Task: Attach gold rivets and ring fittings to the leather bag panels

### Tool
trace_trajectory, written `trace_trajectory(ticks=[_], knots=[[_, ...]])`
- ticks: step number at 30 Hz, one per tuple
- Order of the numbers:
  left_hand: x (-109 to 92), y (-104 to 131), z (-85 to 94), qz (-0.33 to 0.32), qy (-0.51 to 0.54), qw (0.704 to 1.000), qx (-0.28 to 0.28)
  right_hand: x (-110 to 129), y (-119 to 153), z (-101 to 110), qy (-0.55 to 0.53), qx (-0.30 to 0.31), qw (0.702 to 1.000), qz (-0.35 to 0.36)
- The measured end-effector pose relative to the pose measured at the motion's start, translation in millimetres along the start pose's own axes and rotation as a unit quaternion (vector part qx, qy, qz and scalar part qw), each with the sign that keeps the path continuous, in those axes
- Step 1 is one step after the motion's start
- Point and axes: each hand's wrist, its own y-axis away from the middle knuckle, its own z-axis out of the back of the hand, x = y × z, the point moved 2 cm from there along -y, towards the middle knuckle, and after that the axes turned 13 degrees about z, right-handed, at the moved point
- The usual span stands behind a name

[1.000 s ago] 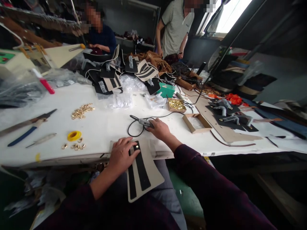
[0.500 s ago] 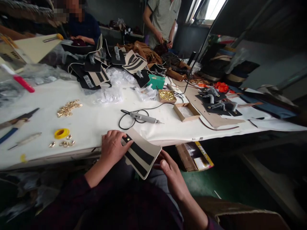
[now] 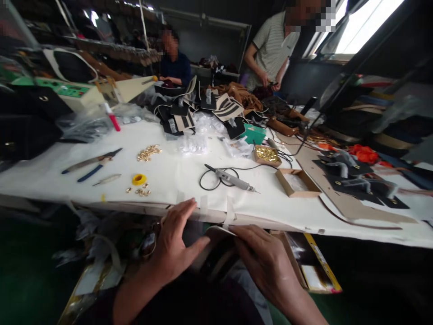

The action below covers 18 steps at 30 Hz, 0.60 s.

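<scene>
A beige leather piece with black stripes (image 3: 214, 253) lies tilted in my lap, just below the table's front edge. My left hand (image 3: 176, 248) presses on its left side with fingers spread. Gripping its right edge is my right hand (image 3: 267, 262). Most of the piece is hidden between the two hands. On the white table (image 3: 169, 176) above lies a corded pen-shaped tool (image 3: 233, 179), untouched.
Gold fittings (image 3: 148, 152), a yellow tape roll (image 3: 139, 179), a blue-handled tool (image 3: 91, 164), two small boxes (image 3: 297, 182) and heaps of leather pieces (image 3: 203, 108) cover the table. Two people work at the far side. An open box (image 3: 311, 262) sits on the floor at right.
My right hand left the corded tool on the table and came down to the striped piece. Both hands drew the piece off the table edge into my lap.
</scene>
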Motion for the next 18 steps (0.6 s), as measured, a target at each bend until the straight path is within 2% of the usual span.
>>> trace_trajectory(ticks=[3, 5, 7, 11, 18], knots=[[-12, 1, 17.1, 0.02, 0.097, 0.992, 0.083, 10, -32, -18, -0.07, 0.085, 0.991, 0.077], [-9, 0, 24.8, 0.034, 0.159, 0.979, 0.127, 14, -49, -32, -0.107, 0.112, 0.983, 0.103], [2, 0, 30.2, 0.065, 0.201, 0.967, 0.144, 13, -64, -45, -0.137, 0.123, 0.976, 0.117], [29, 2, 38.0, 0.139, 0.235, 0.952, 0.135, 8, -91, -68, -0.185, 0.138, 0.966, 0.113], [71, 13, 56.0, 0.205, 0.221, 0.953, 0.035, 0, -146, -109, -0.283, 0.185, 0.939, 0.06]])
